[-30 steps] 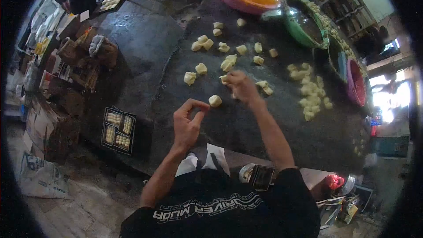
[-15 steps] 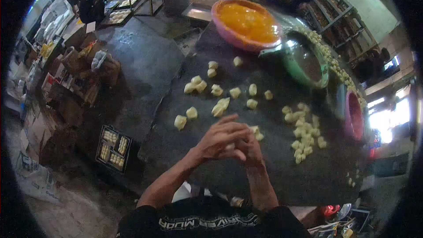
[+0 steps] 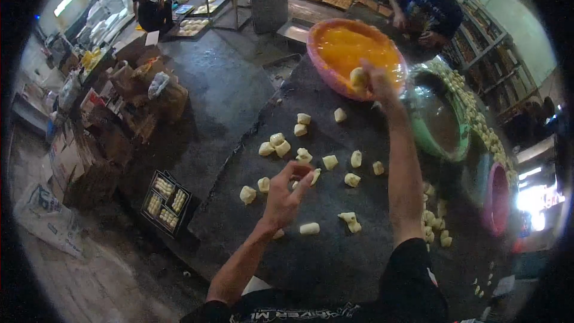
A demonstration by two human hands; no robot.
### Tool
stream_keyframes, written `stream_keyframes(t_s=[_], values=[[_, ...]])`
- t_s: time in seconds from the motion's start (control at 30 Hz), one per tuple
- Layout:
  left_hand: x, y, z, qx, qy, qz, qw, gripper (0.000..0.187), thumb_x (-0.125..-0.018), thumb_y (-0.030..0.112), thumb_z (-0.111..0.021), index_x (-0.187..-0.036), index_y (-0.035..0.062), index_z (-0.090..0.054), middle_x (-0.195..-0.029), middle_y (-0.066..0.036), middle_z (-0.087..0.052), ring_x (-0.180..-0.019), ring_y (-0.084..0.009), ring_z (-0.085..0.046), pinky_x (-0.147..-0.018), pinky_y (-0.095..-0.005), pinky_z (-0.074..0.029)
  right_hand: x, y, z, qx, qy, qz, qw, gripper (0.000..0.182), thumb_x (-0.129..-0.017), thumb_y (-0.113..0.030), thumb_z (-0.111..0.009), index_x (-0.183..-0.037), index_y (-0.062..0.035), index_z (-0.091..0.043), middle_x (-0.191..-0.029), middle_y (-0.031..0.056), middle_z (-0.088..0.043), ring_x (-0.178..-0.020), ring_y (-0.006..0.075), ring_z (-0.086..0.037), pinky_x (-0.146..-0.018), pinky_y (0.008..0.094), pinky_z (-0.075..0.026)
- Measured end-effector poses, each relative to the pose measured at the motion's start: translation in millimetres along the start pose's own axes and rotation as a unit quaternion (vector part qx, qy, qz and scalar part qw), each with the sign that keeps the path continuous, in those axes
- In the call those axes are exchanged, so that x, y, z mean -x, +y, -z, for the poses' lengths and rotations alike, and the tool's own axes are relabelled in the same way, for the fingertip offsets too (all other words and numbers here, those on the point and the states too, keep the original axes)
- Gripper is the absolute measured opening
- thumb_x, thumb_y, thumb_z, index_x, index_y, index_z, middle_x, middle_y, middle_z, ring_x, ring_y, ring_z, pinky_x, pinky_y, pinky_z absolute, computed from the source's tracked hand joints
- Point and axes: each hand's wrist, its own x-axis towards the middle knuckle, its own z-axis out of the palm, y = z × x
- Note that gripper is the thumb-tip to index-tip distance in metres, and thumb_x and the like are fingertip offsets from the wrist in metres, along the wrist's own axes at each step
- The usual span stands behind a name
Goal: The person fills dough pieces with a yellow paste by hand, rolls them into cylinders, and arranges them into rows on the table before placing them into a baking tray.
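Observation:
My right hand (image 3: 378, 84), smeared by motion, is at the near rim of a pink basin (image 3: 327, 75) of glossy orange-yellow liquid. A pale dough piece (image 3: 359, 79) shows at its fingers. Over the dark table (image 3: 239, 233), my left hand (image 3: 286, 194) has its fingers and thumb curled round another dough piece (image 3: 316, 176), partly hidden by the hand. Several more lumps lie about it, among them a smooth short dough roll (image 3: 309, 228) and an uneven dough lump (image 3: 350, 222).
Right of the pink basin stands a green basin (image 3: 460, 143), then a smaller pink basin (image 3: 496, 197). Small dough pieces (image 3: 481, 113) line the table's far right edge. A person in a blue shirt (image 3: 427, 3) is across the table. A tray (image 3: 166, 203) of dough sits lower left.
My hands were together over the table. They are now apart: the right has moved forward to the pink basin, the left curls round a dough piece. The view has shifted.

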Motion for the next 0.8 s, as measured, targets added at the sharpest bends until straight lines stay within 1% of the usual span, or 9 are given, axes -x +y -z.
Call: stream_keyframes(t_s=[0.07,0.13,0.23,0.3,0.4,0.53,0.63,0.73,0.8], values=[[-9,20,-5,0.143,-0.009,-0.002,0.990,0.024,-0.100,0.025,-0.053,-0.113,0.0048,-0.056,-0.107,-0.003,-0.062,-0.094,-0.0156,-0.063,-0.086,-0.0334,-0.051,73,-36,-26,-0.296,-0.072,-0.168,0.937,0.049,-0.098,-0.045,-0.043,-0.110,-0.0019,-0.064,-0.092,0.0102,-0.066,-0.083,0.0211,-0.063,-0.075,0.0383,-0.051],[-13,19,-4,0.179,-0.040,-0.002,0.983,0.025,-0.101,0.023,-0.051,-0.118,0.0053,-0.053,-0.114,-0.004,-0.060,-0.097,-0.0150,-0.063,-0.086,-0.0320,-0.053,146,-86,-70,-0.262,-0.064,-0.305,0.913,0.051,-0.096,-0.047,-0.046,-0.112,-0.0023,-0.063,-0.091,0.0075,-0.066,-0.077,0.0183,-0.063,-0.068,0.0346,-0.052],[-12,-10,-2,0.501,-0.032,0.122,0.856,0.028,-0.102,0.018,-0.049,-0.127,0.0061,-0.051,-0.116,-0.006,-0.059,-0.109,-0.0167,-0.059,-0.089,-0.0312,-0.052,213,-109,-88,-0.405,-0.110,-0.196,0.886,0.043,-0.093,-0.039,-0.056,-0.112,-0.0002,-0.063,-0.088,0.0064,-0.068,-0.078,0.0196,-0.066,-0.068,0.0352,-0.053],[-4,-11,-3,0.398,-0.032,0.128,0.908,0.027,-0.102,0.019,-0.047,-0.125,0.0047,-0.051,-0.115,-0.008,-0.059,-0.107,-0.0173,-0.060,-0.089,-0.0320,-0.053,241,-125,-109,-0.009,0.032,-0.070,0.997,0.032,-0.093,-0.021,-0.061,-0.116,0.0020,-0.061,-0.092,0.0099,-0.068,-0.080,0.0197,-0.067,-0.070,0.0352,-0.054],[28,3,5,0.347,-0.082,0.128,0.925,0.029,-0.104,0.019,-0.043,-0.125,0.0003,-0.049,-0.113,-0.011,-0.059,-0.106,-0.0192,-0.061,-0.090,-0.0338,-0.054,256,-146,-130,0.233,0.054,-0.054,0.969,0.026,-0.092,-0.011,-0.061,-0.115,0.0021,-0.060,-0.091,0.0167,-0.069,-0.082,0.0277,-0.070,-0.072,0.0390,-0.054],[58,37,48,0.336,-0.168,0.072,0.924,0.035,-0.103,0.022,-0.046,-0.128,-0.0016,-0.051,-0.125,-0.014,-0.050,-0.111,-0.0204,-0.057,-0.093,-0.0341,-0.050,289,-183,-149,0.202,0.168,-0.048,0.964,0.022,-0.096,-0.013,-0.056,-0.109,0.0023,-0.063,-0.083,0.0165,-0.069,-0.074,0.0270,-0.071,-0.063,0.0363,-0.053],[78,41,74,0.021,-0.128,-0.235,0.963,0.029,-0.091,0.023,-0.067,-0.115,0.0065,-0.066,-0.117,-0.010,-0.061,-0.098,-0.0185,-0.064,-0.086,-0.0341,-0.054,316,-220,-172,0.105,0.142,-0.073,0.982,0.026,-0.097,-0.022,-0.055,-0.100,0.0018,-0.065,-0.071,0.0128,-0.067,-0.063,0.0201,-0.068,-0.056,0.0335,-0.052],[102,48,98,0.170,-0.120,-0.029,0.978,0.025,-0.089,0.017,-0.069,-0.110,0.0036,-0.067,-0.102,-0.008,-0.068,-0.088,-0.0155,-0.066,-0.081,-0.0328,-0.055,336,-214,-198,-0.029,0.031,-0.165,0.985,0.031,-0.097,-0.029,-0.056,-0.096,0.0005,-0.066,-0.066,0.0112,-0.065,-0.058,0.0173,-0.066,-0.055,0.0315,-0.053],[106,51,105,0.221,-0.065,-0.037,0.972,0.020,-0.088,0.011,-0.069,-0.106,0.0016,-0.069,-0.091,-0.007,-0.071,-0.084,-0.0144,-0.067,-0.079,-0.0317,-0.055,348,-220,-210,0.091,0.041,-0.085,0.991,0.025,-0.096,-0.025,-0.058,-0.096,-0.0017,-0.067,-0.070,0.0095,-0.066,-0.062,0.0167,-0.067,-0.057,0.0306,-0.053]])
